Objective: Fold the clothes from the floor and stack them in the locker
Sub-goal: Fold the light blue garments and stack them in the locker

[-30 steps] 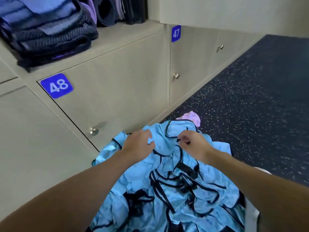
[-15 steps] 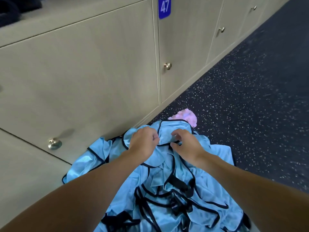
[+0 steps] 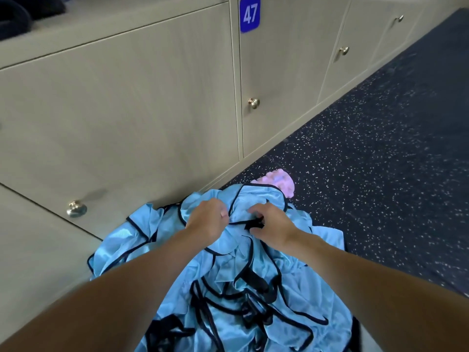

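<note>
Hands on pile | my left hand [image 3: 206, 221] and right hand [image 3: 269, 224] both pinch the blue clothes [image 3: 253, 288] heaped on the floor [image 3: 368, 161] beside the lockers [image 3: 127, 110], under my fingers.

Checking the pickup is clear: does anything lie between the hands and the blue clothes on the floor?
Nothing visible does. The left hand and right hand both grip the blue clothes directly; the pink cloth lies beyond the pile.
</note>
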Tool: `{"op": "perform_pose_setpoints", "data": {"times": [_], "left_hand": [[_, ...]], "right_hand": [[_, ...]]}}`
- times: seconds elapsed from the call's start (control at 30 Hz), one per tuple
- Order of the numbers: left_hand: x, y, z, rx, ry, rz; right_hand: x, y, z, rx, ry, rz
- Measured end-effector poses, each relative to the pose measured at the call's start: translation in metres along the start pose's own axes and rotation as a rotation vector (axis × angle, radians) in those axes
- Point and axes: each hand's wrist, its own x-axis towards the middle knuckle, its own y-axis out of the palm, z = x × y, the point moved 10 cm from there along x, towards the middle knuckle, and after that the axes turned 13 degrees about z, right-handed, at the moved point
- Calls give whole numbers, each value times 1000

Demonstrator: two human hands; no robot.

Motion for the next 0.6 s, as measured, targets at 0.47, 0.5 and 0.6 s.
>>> {"op": "perform_pose_setpoints", "data": {"times": [0.47,0.5,0.6], "left_hand": [[-96,-170,-102,-218,350,-387],[-108,-184,-114,-204,385,-401],[-147,-221,-145,-165,441,-452]], "right_hand": [[-41,-92,103,94,-289,-270],[-53,-100,119,211,-329,-246],[-97,-118,173,494,-487,-137]]}}
